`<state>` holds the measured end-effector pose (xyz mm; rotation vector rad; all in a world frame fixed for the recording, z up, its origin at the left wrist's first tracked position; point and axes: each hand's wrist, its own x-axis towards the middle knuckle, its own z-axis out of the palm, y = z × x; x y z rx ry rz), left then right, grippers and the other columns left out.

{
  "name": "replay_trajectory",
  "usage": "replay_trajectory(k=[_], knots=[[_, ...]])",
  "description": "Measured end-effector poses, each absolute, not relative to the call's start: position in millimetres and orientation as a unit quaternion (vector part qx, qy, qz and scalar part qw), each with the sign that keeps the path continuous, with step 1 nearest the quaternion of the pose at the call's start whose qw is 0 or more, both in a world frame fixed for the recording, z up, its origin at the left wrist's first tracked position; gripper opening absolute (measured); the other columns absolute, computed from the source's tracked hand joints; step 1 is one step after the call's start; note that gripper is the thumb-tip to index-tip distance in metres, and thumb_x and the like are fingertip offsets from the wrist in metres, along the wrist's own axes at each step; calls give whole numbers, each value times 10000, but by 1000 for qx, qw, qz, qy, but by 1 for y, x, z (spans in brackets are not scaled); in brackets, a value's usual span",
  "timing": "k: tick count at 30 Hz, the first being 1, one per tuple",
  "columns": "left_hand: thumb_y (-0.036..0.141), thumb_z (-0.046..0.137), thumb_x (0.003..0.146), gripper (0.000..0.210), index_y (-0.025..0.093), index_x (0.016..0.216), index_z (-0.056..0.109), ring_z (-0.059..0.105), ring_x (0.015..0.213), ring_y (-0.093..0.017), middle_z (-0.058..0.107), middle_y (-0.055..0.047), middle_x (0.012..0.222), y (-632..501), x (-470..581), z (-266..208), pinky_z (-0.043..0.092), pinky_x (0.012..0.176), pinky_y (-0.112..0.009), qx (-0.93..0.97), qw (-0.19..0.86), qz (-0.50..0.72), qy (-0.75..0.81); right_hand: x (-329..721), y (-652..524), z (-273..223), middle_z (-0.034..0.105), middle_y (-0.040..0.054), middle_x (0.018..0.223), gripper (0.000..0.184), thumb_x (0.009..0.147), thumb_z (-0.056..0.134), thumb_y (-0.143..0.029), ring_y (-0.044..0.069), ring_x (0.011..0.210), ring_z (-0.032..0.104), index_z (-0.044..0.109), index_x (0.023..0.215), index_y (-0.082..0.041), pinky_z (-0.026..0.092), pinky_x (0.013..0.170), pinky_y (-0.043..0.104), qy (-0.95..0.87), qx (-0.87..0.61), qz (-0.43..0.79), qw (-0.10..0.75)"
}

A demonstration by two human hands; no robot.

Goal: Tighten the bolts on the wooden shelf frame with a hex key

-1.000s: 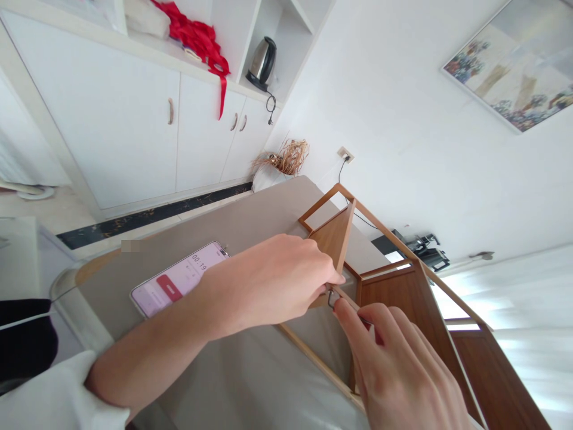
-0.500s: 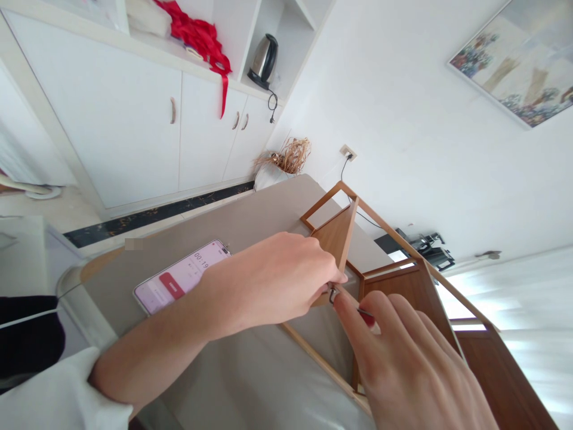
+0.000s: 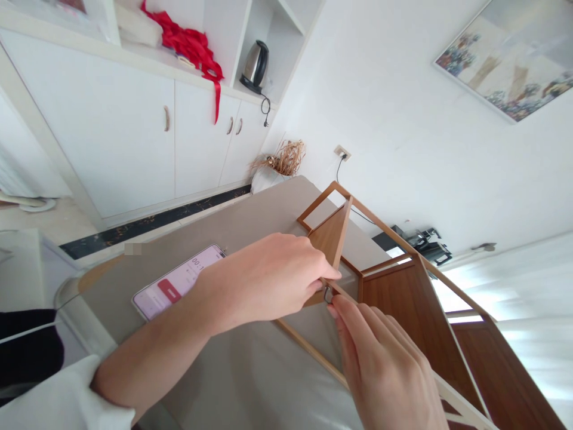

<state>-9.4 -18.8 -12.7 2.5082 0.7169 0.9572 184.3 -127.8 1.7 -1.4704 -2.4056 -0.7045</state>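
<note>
A wooden shelf frame [image 3: 344,236] with brown panels lies tilted on a table. My left hand [image 3: 286,272] is closed around the edge of its small shelf board [image 3: 329,236], the fingertips mostly hidden under the hand. Just beside those fingers, a small bent metal hex key [image 3: 328,294] shows at the end of the board. My right hand [image 3: 385,352] pinches this key between thumb and index finger, with the other fingers curled in. Most of the key is covered by the fingers.
A phone [image 3: 147,301] showing a timer lies on the grey tabletop [image 3: 250,224], partly behind my left forearm. Larger brown panels [image 3: 403,298] extend to the right. White cabinets [image 3: 111,137], a kettle [image 3: 256,65] and a planter [image 3: 268,178] stand beyond the table.
My right hand has turned and shifted its grip, its fingers now curled closer to the bent end of the hex key. My left hand keeps its hold on the board.
</note>
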Motion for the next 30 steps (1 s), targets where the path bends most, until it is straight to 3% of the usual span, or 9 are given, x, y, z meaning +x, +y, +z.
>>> replay_trajectory(k=[9, 14, 16, 19, 22, 24, 30], knots=[[278, 516, 994, 371, 338, 1324, 675, 697, 1114, -199, 753, 16, 1219, -19, -11, -5, 497, 920, -296, 908, 214, 248, 261, 182, -127, 9, 525, 1, 796, 181, 1056, 426, -218, 167, 680, 481, 602, 1018, -221, 342, 594, 298, -814, -544, -147, 139], [429, 496, 1001, 413, 433, 1404, 585, 636, 1233, -198, 660, 60, 1383, -19, -45, 17, 459, 1048, -317, 909, 185, 205, 313, 187, -141, 6, 567, 13, 854, 202, 1073, 411, -263, 170, 772, 532, 580, 967, -228, 406, 686, 302, -790, -566, -65, 226], [512, 466, 1002, 408, 438, 1379, 604, 622, 1253, -226, 647, 53, 1401, -10, -63, 27, 451, 1072, -352, 900, 151, 184, 365, 185, -150, -17, 590, 15, 884, 189, 1071, 423, -268, 170, 808, 558, 585, 979, -236, 426, 728, 306, -785, -560, -19, 265], [478, 454, 1018, 424, 364, 1405, 584, 610, 1255, -243, 631, -5, 1412, 19, -78, 24, 455, 1076, -383, 883, 162, 60, 437, 175, -160, -77, 604, 11, 879, 186, 1068, 425, -252, 158, 783, 576, 611, 1053, -254, 445, 727, 293, -772, -542, 57, 328], [343, 656, 938, 339, 205, 1248, 677, 673, 1098, -243, 703, -77, 1221, 54, -73, -5, 526, 994, -398, 874, 181, -40, 449, 160, -160, -141, 626, 26, 857, 211, 1057, 427, -238, 160, 770, 611, 630, 999, -230, 478, 711, 285, -771, -520, 64, 363], [362, 623, 976, 351, 158, 1262, 618, 652, 1095, -235, 638, -108, 1270, 72, -65, -32, 567, 932, -451, 863, 193, -84, 459, 153, -158, -172, 639, 32, 833, 238, 1054, 425, -249, 160, 741, 628, 642, 963, -217, 494, 694, 281, -766, -511, 66, 384], [371, 619, 977, 370, 158, 1279, 608, 645, 1107, -251, 623, -104, 1290, 88, -63, -95, 571, 927, -451, 830, 233, -80, 501, 148, -159, -199, 683, 19, 839, 254, 1048, 436, -266, 152, 750, 668, 676, 980, -222, 520, 711, 263, -742, -516, 93, 418]])
